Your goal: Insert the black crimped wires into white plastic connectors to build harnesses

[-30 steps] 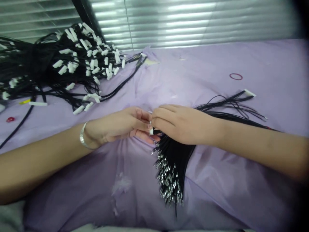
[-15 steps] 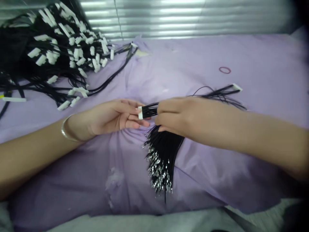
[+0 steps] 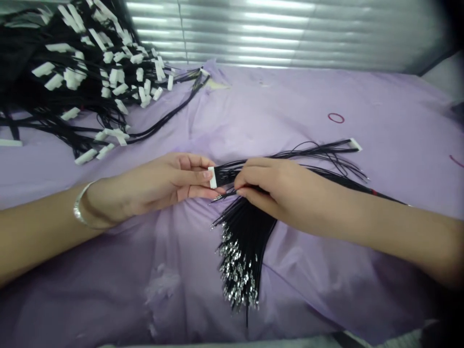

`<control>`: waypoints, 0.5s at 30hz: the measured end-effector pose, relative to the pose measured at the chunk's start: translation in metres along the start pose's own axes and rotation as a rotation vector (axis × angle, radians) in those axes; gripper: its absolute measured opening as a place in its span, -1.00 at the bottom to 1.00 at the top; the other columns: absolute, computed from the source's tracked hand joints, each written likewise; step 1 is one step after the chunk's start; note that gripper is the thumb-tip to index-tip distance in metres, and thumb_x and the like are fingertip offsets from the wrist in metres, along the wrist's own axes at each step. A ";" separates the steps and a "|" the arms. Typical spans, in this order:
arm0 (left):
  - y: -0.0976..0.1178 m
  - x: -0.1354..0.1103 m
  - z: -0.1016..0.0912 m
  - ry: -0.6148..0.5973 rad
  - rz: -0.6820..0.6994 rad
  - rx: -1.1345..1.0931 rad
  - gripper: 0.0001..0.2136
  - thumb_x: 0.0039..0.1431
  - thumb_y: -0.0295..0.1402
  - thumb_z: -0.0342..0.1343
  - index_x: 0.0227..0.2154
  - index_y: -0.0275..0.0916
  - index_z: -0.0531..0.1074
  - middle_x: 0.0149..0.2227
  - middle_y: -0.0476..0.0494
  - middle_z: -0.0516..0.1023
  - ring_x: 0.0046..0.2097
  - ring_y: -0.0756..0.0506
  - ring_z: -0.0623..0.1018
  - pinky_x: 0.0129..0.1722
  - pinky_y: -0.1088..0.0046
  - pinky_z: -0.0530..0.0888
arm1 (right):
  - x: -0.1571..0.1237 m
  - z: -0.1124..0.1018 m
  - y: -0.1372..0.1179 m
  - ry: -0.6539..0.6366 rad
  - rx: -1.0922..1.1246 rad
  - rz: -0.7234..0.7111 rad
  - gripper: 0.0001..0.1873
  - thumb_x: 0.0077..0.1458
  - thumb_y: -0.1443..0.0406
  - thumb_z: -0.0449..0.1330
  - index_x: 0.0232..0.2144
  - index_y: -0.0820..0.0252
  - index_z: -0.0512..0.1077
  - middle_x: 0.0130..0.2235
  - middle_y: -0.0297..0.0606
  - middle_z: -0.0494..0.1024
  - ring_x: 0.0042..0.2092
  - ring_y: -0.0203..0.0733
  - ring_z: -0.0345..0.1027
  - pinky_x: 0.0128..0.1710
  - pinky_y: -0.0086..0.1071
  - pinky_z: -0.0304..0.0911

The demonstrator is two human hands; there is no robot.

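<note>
My left hand (image 3: 174,181) pinches a white connector (image 3: 212,177) between thumb and fingers. Black wires (image 3: 226,174) run from that connector to the right, passing by my right hand. My right hand (image 3: 268,183) has thumb and forefinger closed on a few black wires (image 3: 226,195), whose metal tips point left near my left fingertips. Under it a thick bundle of loose black wires (image 3: 250,227) fans out on the purple cloth, with silvery crimped ends toward me. Another white connector (image 3: 355,144) with wires lies beyond my right forearm.
A big heap of black cables with white connectors (image 3: 116,89) covers the back left of the purple cloth (image 3: 282,106). A red rubber band (image 3: 336,118) lies at the back right, and part of another red band (image 3: 456,161) shows at the right edge. Window blinds (image 3: 253,34) stand behind.
My right hand now shows a few metal-tipped wires pinched in its fingers, close to the connector. My left hand still holds the connector. The view has shifted slightly.
</note>
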State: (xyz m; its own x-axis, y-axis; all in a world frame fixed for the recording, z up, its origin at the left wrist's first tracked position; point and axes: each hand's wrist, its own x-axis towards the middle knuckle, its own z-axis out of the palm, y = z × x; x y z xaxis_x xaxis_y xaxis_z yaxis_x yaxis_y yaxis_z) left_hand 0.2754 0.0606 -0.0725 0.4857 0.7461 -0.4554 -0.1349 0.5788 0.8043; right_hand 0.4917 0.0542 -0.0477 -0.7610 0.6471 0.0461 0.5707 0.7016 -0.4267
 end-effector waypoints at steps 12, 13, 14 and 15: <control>-0.009 -0.001 0.003 0.014 0.187 0.060 -0.95 0.13 -0.54 0.17 -0.34 -0.34 0.51 -0.38 -0.05 0.52 -0.34 0.02 0.59 -0.23 0.59 0.58 | 0.004 0.001 0.002 0.148 -0.005 0.019 -0.84 0.10 0.41 0.08 -0.49 0.23 0.41 -0.44 -0.37 0.43 -0.43 -0.38 0.22 -0.39 -0.44 0.09; -0.010 -0.001 0.003 0.010 0.193 0.074 -0.95 0.12 -0.54 0.18 -0.34 -0.34 0.50 -0.37 -0.05 0.52 -0.34 0.01 0.60 -0.24 0.58 0.59 | 0.004 0.000 0.000 0.162 0.000 0.064 -0.85 0.07 0.41 0.08 -0.51 0.22 0.39 -0.47 -0.38 0.41 -0.45 -0.38 0.19 -0.41 -0.43 0.07; -0.010 -0.001 0.003 0.010 0.197 0.087 -0.95 0.12 -0.53 0.18 -0.33 -0.34 0.49 -0.36 -0.06 0.53 -0.34 0.00 0.60 -0.25 0.57 0.59 | 0.005 -0.001 -0.001 0.175 0.008 0.103 -0.86 0.05 0.40 0.09 -0.53 0.22 0.36 -0.49 -0.39 0.39 -0.47 -0.39 0.16 -0.43 -0.43 0.04; -0.011 -0.002 0.004 0.014 0.201 0.101 -0.94 0.11 -0.53 0.19 -0.33 -0.34 0.49 -0.36 -0.06 0.53 -0.34 0.00 0.60 -0.26 0.57 0.59 | 0.005 -0.002 -0.002 0.178 0.015 0.135 -0.86 0.04 0.39 0.09 -0.54 0.21 0.34 -0.51 -0.39 0.37 -0.48 -0.39 0.14 -0.44 -0.42 0.02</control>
State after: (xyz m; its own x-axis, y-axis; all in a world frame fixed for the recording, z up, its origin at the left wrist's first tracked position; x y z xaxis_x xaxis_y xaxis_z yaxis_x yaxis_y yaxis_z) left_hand 0.2791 0.0519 -0.0790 0.4459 0.8481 -0.2863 -0.1402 0.3821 0.9134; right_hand 0.4870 0.0567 -0.0443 -0.6109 0.7782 0.1456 0.6583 0.6014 -0.4527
